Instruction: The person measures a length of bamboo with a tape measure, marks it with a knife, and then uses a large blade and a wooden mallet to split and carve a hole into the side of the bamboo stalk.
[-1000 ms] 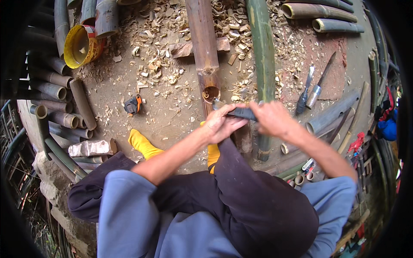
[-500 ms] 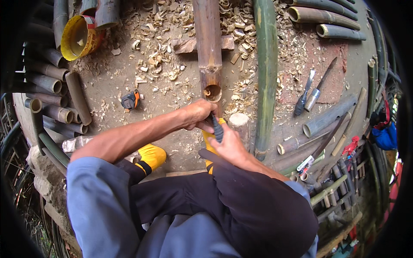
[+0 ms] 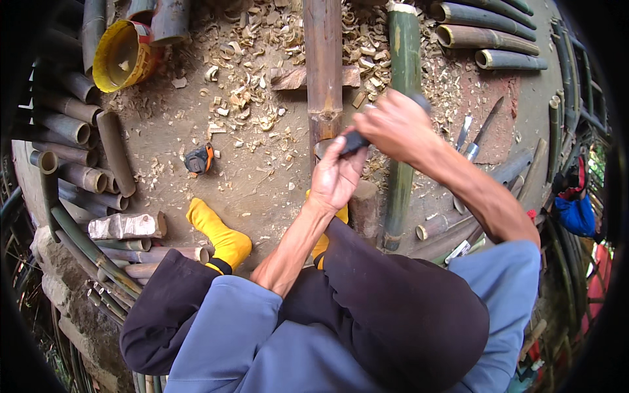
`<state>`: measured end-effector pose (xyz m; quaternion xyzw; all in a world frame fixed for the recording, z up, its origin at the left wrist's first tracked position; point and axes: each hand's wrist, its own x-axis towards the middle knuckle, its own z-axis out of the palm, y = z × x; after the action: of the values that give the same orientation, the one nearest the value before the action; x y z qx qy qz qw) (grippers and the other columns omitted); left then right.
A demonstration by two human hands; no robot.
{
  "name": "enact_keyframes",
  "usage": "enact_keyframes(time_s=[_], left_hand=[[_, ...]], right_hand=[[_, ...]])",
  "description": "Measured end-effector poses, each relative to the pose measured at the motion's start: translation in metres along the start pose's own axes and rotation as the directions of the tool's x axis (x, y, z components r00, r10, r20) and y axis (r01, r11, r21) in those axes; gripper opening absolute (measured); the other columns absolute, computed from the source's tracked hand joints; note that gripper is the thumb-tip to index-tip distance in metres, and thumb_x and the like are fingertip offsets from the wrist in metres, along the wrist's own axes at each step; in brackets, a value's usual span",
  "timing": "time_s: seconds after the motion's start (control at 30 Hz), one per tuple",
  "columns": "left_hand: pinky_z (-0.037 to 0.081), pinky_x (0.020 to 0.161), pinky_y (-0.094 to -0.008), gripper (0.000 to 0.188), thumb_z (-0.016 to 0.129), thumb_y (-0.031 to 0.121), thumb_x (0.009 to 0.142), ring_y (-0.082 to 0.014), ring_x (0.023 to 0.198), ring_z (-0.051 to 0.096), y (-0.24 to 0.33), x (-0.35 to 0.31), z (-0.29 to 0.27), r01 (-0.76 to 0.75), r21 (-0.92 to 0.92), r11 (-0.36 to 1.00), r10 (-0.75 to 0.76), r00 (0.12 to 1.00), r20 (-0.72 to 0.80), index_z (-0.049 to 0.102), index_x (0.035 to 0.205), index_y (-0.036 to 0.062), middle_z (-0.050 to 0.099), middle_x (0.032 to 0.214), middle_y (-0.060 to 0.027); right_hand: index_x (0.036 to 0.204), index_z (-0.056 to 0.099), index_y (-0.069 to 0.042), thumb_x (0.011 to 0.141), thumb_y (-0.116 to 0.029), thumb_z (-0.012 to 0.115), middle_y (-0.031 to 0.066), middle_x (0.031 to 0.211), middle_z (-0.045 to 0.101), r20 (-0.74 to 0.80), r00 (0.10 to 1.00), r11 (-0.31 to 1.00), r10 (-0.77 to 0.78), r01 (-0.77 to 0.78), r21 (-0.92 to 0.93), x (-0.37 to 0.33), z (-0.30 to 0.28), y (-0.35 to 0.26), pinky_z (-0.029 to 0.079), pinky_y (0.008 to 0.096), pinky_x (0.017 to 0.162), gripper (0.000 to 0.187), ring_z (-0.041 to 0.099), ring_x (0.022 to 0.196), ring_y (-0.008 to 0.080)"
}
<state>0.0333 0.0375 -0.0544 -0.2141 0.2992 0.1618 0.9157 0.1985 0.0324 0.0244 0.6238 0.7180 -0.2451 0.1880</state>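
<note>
A thick brown bamboo pole (image 3: 324, 59) runs toward me, its near end by my hands. Across this end lies a dark-handled carving tool (image 3: 354, 141), slanting up to the right; its working tip is mostly hidden at the bamboo's mouth. My right hand (image 3: 395, 126), slightly blurred, is closed round the handle to the right of the pole. From below, my left hand (image 3: 337, 175) closes on the tool's lower part, palm turned upward with the thumb near the bamboo. A wooden block (image 3: 288, 78) lies under the pole farther away.
A green bamboo pole (image 3: 398, 196) lies just to the right. Two bladed tools (image 3: 473, 150) rest beyond it. Bamboo lengths (image 3: 495, 40) fill both sides. A tape measure (image 3: 198, 159) and yellow bucket (image 3: 121, 56) stand left; shavings (image 3: 246, 85) litter the floor. My yellow-covered foot (image 3: 219, 232) is nearby.
My right hand has swung up and away, past the pole's right side. My left hand has dropped below the bamboo's end and turned palm up. The tool now slants across the pole's mouth.
</note>
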Motion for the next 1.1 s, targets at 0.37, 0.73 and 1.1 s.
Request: enact_keyframes(time_s=[0.37, 0.73, 1.1], left_hand=[[0.05, 0.09, -0.0356, 0.027, 0.051, 0.016, 0.09, -0.0232, 0.1, 0.059, 0.003, -0.003, 0.01, 0.293, 0.664, 0.688, -0.107, 0.946, -0.307, 0.059, 0.101, -0.0071, 0.06, 0.105, -0.0158], [0.046, 0.088, -0.0367, 0.044, 0.07, 0.027, 0.078, -0.0242, 0.098, 0.056, 0.008, -0.044, 0.003, 0.346, 0.815, 0.464, 0.041, 0.911, -0.41, 0.054, 0.107, -0.0029, 0.059, 0.107, -0.0203], [0.051, 0.079, -0.0354, 0.063, 0.082, 0.026, 0.05, -0.0262, 0.085, 0.065, 0.05, -0.004, -0.078, 0.169, 0.947, -0.272, 0.311, 0.947, -0.08, 0.059, 0.098, -0.008, 0.067, 0.091, -0.0201]], right_hand=[[0.081, 0.061, -0.007, 0.07, -0.012, 0.061, 0.0131, 0.072, 0.063, 0.153, 0.842, 0.682, 0.518, -0.514, 0.519, -0.061, 0.052, -0.053, 0.048, 0.0431, 0.061, 0.011, 0.064, 0.069, 0.029], [0.082, 0.064, -0.006, 0.075, -0.017, 0.06, 0.0112, 0.073, 0.065, 0.115, 0.974, 0.923, 0.197, -0.224, 0.313, -0.037, 0.064, -0.003, 0.051, 0.0388, 0.065, 0.014, 0.065, 0.067, 0.0275], [0.098, 0.043, -0.003, 0.076, -0.011, 0.062, 0.0021, 0.065, 0.052, 0.188, 0.606, -0.224, 0.773, -0.016, 0.974, -0.1, 0.096, -0.11, 0.041, 0.0246, 0.049, 0.03, 0.052, 0.051, 0.0091]])
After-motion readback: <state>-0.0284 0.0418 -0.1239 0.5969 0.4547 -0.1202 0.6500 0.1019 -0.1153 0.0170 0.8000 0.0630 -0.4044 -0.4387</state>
